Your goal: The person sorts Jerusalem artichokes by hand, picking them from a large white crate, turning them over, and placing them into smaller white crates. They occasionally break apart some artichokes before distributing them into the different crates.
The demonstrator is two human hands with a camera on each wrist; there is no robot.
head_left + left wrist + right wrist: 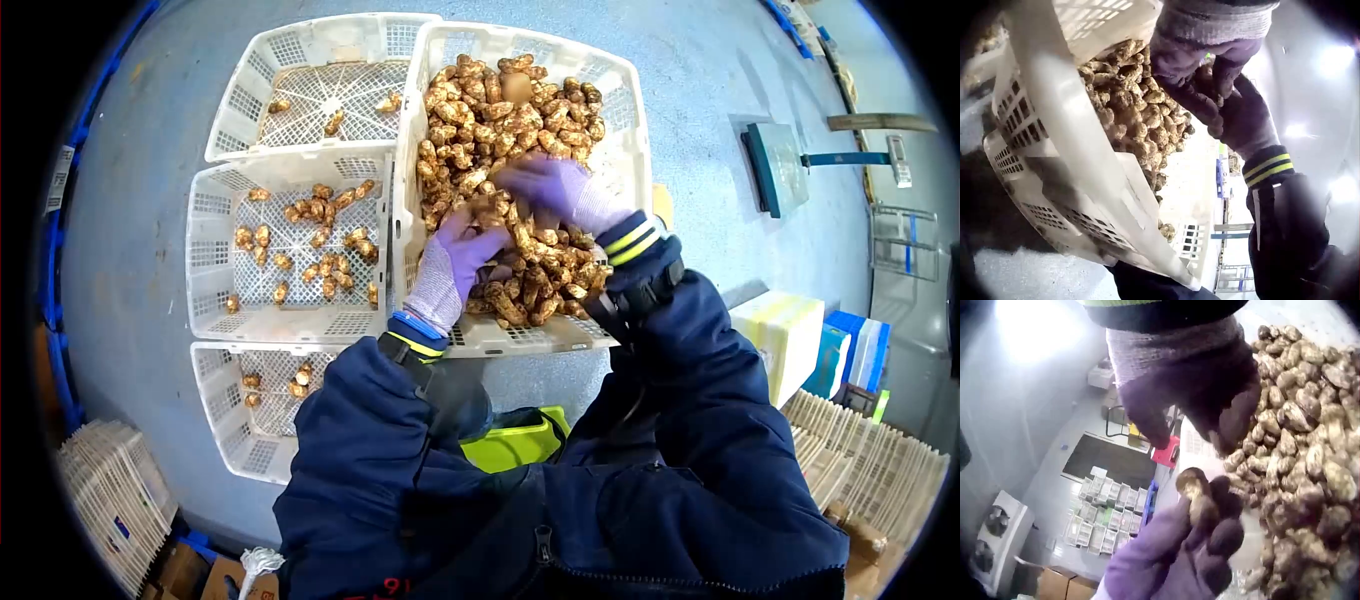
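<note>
Brown, knobbly tubers are heaped in a white plastic crate. Over the heap, my purple-gloved left hand pinches one tuber; the right wrist view shows this tuber between the thumb and fingers of my left hand. My right hand, also gloved, hovers close by, blurred in the head view. In the right wrist view my right hand has its thumb and fingers apart, with nothing visible between them. Both hands overlap in the left wrist view, partly hiding the held tuber.
Three white crates stand left of the heap: an upper one, a middle one and a lower one, each with scattered tubers. A scale stands at right, near a white box. A lime-green container lies below.
</note>
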